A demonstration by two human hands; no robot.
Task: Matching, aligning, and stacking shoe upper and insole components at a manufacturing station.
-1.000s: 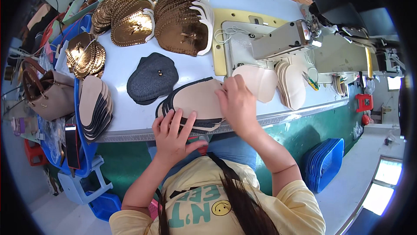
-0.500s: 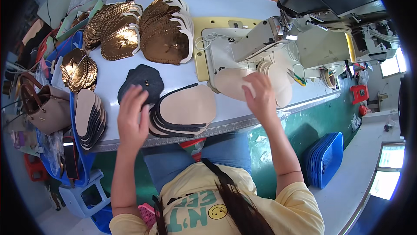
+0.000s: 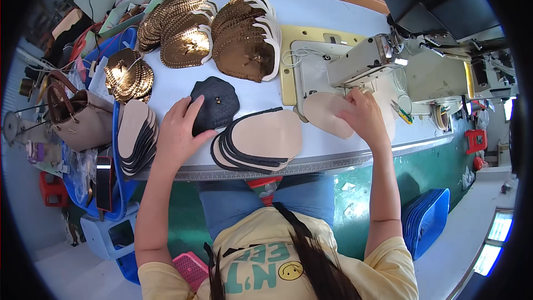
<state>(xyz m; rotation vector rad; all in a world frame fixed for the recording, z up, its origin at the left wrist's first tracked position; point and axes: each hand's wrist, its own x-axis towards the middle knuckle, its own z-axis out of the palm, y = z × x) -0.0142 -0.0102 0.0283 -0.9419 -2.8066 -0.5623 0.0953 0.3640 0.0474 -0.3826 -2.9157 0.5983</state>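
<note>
My left hand [image 3: 182, 133] has its fingers spread at the left edge of a black cutout [image 3: 221, 112] on the surface [image 3: 261, 93]. Right hand's fingers [image 3: 355, 96] curl over a beige panel [image 3: 323, 113] near the sewing machine [image 3: 361, 62], can't tell if they're pinching.

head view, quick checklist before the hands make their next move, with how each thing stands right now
1. Left hand at the dark piece: ok, fingers at its left edge, thumb spread.
2. Right hand at the pale oval piece: ok, fingertips by its right edge.
3. Firm grip on the pale oval piece: cannot tell, the finger contact is unclear.
4. Beige-and-black stack squared up: not ok, its layers fan out to the left.
5. Snips clear of the right hand: ok, they lie to its right, apart.
6. Sewing machine needle position: cannot tell, too small to make out.
</note>
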